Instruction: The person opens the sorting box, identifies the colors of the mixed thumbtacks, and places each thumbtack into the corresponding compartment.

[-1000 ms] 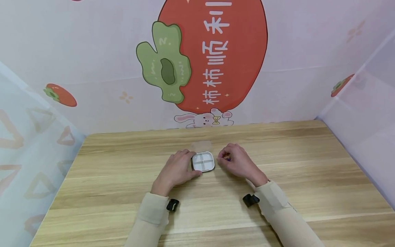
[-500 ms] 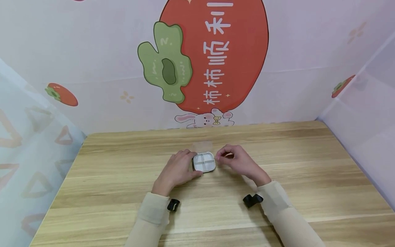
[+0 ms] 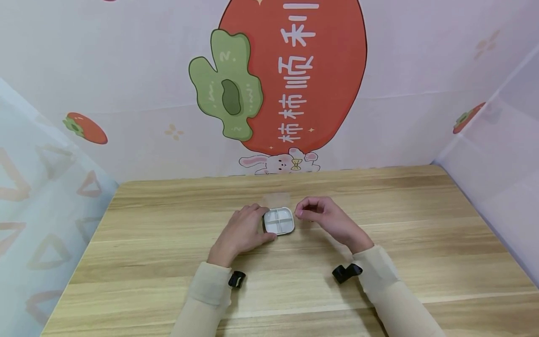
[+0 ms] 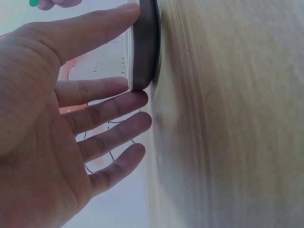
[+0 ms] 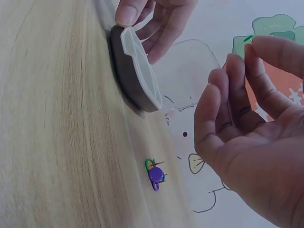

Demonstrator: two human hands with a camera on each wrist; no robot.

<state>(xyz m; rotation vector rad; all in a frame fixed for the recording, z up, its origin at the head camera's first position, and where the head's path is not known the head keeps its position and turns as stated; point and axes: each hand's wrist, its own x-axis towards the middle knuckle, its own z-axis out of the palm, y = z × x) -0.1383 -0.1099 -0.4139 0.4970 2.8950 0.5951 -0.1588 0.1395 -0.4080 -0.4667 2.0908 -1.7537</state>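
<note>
A small pill box (image 3: pixel 279 221) with four white compartments and a dark outer shell lies on the table. My left hand (image 3: pixel 240 234) holds it from its left side, thumb at the near edge and index finger at the far edge; its other fingers spread loosely in the left wrist view. Just right of the box, my right hand (image 3: pixel 326 217) is raised over the table. Its thumb and index finger pinch a tiny green piece (image 5: pixel 248 38), mostly hidden by the fingertips. Under that hand lies a small cluster of thumbtacks (image 5: pixel 156 175), purple and green, with thin metal points.
A clear lid (image 3: pixel 276 200) stands out behind the box. The wood-grain table (image 3: pixel 168 262) runs back to a printed cloth wall (image 3: pixel 147 84). Black wrist cameras (image 3: pixel 236 280) are strapped at both sleeves.
My right hand came left toward the box, then drew slightly back to the right, with its fingertips lifted and pinched. My left hand and the box stay in place.
</note>
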